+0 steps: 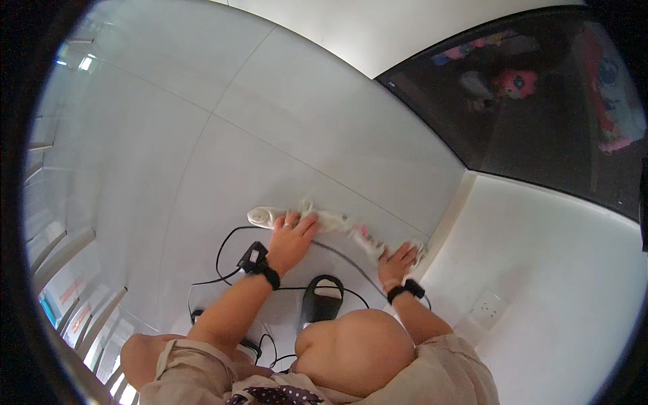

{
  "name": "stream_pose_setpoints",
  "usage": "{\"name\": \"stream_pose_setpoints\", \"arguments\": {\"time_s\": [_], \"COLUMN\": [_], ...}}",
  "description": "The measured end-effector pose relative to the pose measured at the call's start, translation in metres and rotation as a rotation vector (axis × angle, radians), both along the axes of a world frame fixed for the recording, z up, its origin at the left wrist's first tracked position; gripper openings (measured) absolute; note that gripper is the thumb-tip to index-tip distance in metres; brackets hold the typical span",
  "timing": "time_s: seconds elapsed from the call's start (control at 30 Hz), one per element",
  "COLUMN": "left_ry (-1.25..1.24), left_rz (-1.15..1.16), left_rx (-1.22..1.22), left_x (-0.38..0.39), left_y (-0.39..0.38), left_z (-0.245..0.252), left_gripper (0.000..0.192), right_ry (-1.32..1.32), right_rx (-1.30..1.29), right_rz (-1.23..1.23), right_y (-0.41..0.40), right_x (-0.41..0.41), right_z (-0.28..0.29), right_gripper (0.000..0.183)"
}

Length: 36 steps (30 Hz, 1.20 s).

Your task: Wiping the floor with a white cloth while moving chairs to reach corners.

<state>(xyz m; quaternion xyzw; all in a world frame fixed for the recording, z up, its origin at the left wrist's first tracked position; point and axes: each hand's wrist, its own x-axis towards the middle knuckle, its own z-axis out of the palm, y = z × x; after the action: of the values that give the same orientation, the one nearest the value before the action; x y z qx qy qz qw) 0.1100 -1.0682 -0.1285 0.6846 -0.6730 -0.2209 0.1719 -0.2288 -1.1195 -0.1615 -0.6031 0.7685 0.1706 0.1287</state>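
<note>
A whitish cloth with small coloured patches (331, 220) lies bunched in a long strip on the pale tiled floor (243, 152). My left hand (294, 238) presses on its left part, fingers spread, with a ring on one finger. Over the cloth's right end, beside the wall's foot, rests my right hand (397, 263), its fingers partly spread. Whether either hand grips the cloth cannot be told. Both wrists wear black straps with small black devices.
Black cables (354, 263) run over the floor around my hands and a dark slipper (322, 301). On the right are a white wall with a socket (488, 308) and a skirting board (448, 217). A dark glossy panel (531, 136) stands beyond; slatted bars (66, 258) are at left.
</note>
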Motion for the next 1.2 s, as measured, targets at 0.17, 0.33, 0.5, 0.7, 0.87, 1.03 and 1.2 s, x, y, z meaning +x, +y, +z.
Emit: {"name": "stream_pose_setpoints", "arguments": {"time_s": [0.17, 0.33, 0.5, 0.7, 0.87, 1.03, 1.2], "left_ry": [0.038, 0.087, 0.166, 0.252, 0.281, 0.266, 0.256], "left_rz": [-0.235, -0.291, -0.178, -0.098, -0.116, -0.092, -0.077], "left_rx": [-0.086, -0.077, -0.017, 0.085, 0.069, 0.029, 0.045], "left_x": [0.021, 0.025, 0.014, 0.018, 0.015, 0.013, 0.019], "left_y": [0.034, 0.022, 0.0, -0.002, -0.002, -0.009, 0.003], "left_z": [-0.004, -0.007, 0.002, -0.002, -0.002, 0.003, -0.009], "left_gripper": [0.032, 0.03, 0.037, 0.04, 0.043, 0.044, 0.036], "right_ry": [-0.186, -0.181, -0.139, -0.121, -0.09, -0.09, 0.049], "right_rx": [0.104, -0.153, -0.151, -0.074, -0.031, -0.114, 0.026], "right_rz": [0.071, 0.378, 0.423, 0.574, 0.445, 0.416, 0.434], "right_y": [0.038, -0.08, -0.228, -0.195, -0.202, -0.229, -0.165], "right_x": [-0.005, 0.002, 0.076, 0.094, 0.105, 0.103, 0.108], "right_z": [0.004, -0.016, 0.001, 0.008, 0.022, 0.019, 0.009], "right_gripper": [0.093, 0.085, 0.082, 0.086, 0.086, 0.086, 0.069]}}
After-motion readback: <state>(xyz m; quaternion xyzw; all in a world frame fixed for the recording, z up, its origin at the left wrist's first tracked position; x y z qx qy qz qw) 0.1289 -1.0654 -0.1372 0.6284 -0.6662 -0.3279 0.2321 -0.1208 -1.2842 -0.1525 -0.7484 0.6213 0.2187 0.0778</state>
